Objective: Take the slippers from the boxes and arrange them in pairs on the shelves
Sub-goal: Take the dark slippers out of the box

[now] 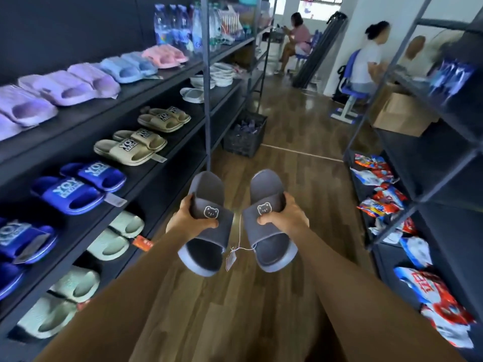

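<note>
Left grip (192, 223) holds one grey bear-logo slipper (206, 186), right grip (283, 218) holds its mate (266, 184), toes pointing up the aisle; shelves (86, 118) stand leftward, nearer the left grip.

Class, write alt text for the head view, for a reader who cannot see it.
The left hand grips one dark grey bear-logo slipper, the right hand its mate, a tagged string joining them. Shelves on the left hold paired slippers in purple, khaki, blue and green.
</note>
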